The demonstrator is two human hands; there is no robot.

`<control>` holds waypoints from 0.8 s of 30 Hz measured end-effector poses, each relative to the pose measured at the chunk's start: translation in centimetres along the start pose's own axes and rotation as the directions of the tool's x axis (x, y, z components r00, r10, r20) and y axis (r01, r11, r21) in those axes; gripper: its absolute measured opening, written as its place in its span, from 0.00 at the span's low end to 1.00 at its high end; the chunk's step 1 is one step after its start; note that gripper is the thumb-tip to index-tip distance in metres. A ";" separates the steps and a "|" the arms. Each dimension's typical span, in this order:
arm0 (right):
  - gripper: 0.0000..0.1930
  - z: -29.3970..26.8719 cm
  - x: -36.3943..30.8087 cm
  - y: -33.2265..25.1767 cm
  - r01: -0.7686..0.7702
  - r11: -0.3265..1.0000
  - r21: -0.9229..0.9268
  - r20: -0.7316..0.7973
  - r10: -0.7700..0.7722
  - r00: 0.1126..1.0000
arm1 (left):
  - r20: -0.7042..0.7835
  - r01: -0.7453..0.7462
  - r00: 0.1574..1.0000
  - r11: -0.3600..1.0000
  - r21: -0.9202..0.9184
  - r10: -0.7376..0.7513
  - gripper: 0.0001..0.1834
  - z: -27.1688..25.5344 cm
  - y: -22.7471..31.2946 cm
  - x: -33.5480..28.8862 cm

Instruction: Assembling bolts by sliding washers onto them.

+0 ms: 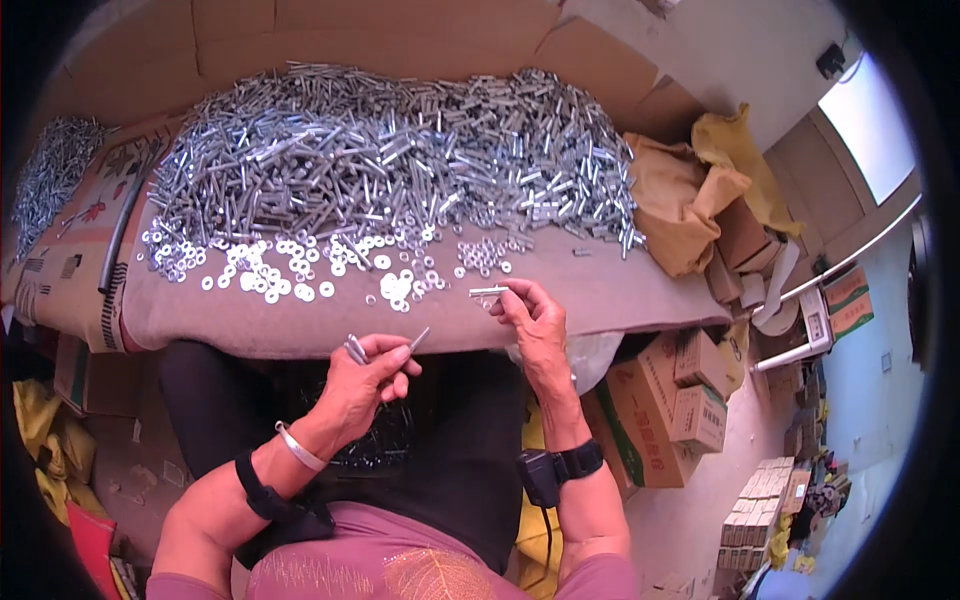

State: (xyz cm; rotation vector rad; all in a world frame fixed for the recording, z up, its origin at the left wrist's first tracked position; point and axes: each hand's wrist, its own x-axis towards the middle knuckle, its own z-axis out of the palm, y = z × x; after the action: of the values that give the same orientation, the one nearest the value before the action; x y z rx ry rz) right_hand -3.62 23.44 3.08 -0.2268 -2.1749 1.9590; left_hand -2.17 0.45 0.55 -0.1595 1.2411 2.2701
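Our left hand (pixel 368 378) grasps metal pins (pixel 420 338), our right hand (pixel 537 322) a metal rod (pixel 486 292); we should keep ends clear.

Washers (pixel 299 264) lie before the heap of rods (pixel 390 165) on the table (pixel 640 300).

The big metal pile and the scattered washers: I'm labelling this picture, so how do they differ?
The big metal pile consists of slim, rod-like pieces; the scattered washers are flat rings. The pile is heaped deep; the washers lie thinly spread. The pile sits toward the back; the washers lie nearer the front edge. Both are shiny and on the same cloth.
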 end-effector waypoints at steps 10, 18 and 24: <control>0.12 -0.6 -6.7 0.7 -0.026 0.989 0.143 0.085 0.014 0.996 | 0.069 -0.036 0.997 0.990 0.135 0.027 0.10 1.9 -1.6 -1.4; 0.10 -1.0 -7.5 0.7 -0.001 0.995 0.104 0.098 -0.009 0.995 | 0.111 -0.041 0.994 0.979 0.200 0.019 0.10 2.2 -1.7 -2.0; 0.10 -1.0 -7.3 0.6 0.005 0.998 0.060 0.101 -0.011 0.995 | 0.101 -0.025 0.995 0.983 0.181 0.007 0.10 1.8 -1.7 -1.8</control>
State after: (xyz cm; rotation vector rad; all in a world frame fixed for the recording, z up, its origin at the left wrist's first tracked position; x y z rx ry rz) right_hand 3.64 22.68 2.22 -0.1119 -2.1702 2.0698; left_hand 0.47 1.92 0.98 0.0316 1.3922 2.1364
